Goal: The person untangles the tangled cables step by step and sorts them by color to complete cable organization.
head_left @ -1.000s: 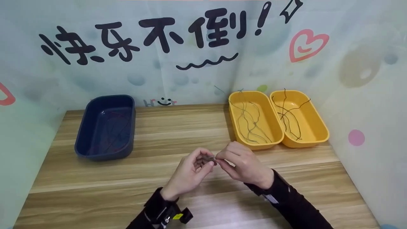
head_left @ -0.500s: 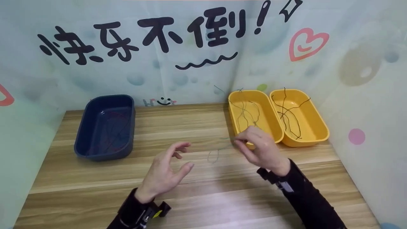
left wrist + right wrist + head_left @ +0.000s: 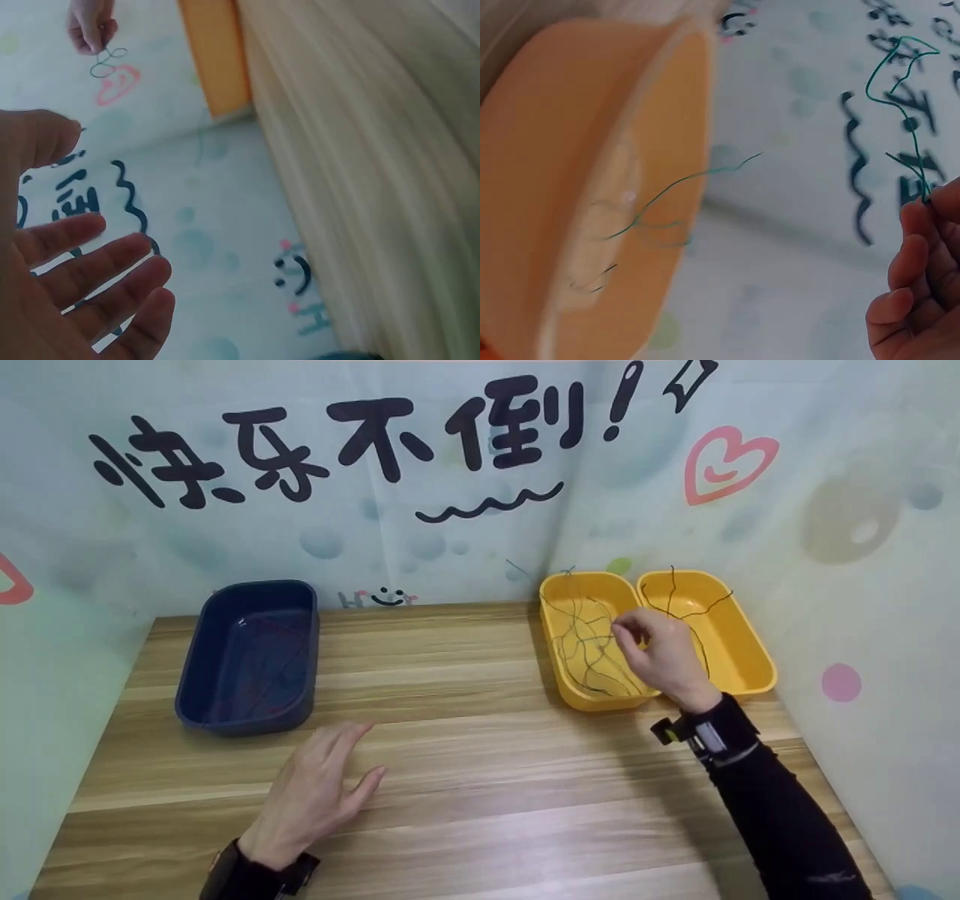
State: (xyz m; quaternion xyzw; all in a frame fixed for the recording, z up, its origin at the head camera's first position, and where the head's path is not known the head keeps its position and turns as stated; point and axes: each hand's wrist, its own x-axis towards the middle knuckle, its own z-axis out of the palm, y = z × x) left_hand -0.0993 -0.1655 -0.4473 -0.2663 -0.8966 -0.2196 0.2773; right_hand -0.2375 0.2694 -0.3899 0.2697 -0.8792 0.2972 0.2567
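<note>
My right hand (image 3: 664, 649) pinches a thin green wire (image 3: 915, 135) between thumb and fingertips, over the left yellow bin (image 3: 600, 703). The wire is bent into a loose loop, seen most clearly in the right wrist view. Several other green wires (image 3: 671, 184) lie in that bin, some poking above its rim. My left hand (image 3: 307, 791) is held over the front left of the table with nothing in it. Its fingers spread apart in the left wrist view.
A second yellow bin (image 3: 750, 660) with dark wires (image 3: 671, 589) adjoins the first on its right, partly behind my right hand. At the left stands a dark blue bin (image 3: 247, 727) with thin red wires inside. A printed backdrop (image 3: 450, 555) rises behind the wooden table (image 3: 450, 675).
My hands were together at the table's middle and have parted. The right carried the green wire right and back over the left yellow bin. The left moved left and toward the front, its fingers unbent.
</note>
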